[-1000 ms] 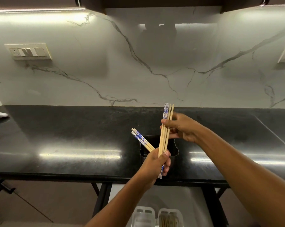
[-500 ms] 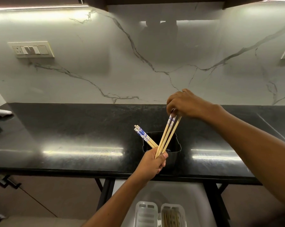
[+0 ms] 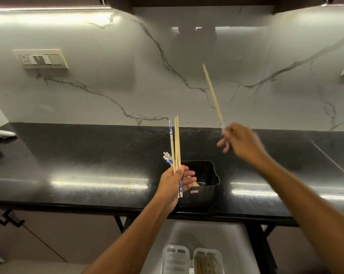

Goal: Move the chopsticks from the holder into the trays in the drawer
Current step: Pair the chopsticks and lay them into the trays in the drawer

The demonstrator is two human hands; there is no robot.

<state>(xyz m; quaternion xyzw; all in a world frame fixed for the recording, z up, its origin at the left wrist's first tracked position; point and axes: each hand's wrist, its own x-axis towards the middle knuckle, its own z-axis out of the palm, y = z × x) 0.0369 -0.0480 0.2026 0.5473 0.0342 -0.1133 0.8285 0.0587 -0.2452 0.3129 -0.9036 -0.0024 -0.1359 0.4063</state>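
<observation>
Head view, nearest first: I see the open drawer below the counter edge, with two trays in it, the right one already holding some sticks. Above it my left hand is closed around a bundle of chopsticks, upright, in front of the black holder on the black counter; a few more lean out of the holder's left side. Farther back my right hand, blurred, pinches a single chopstick, tip up and well clear. I judge this the gathering step. Next I should join that stick to the bundle, then carry them down to a tray.
</observation>
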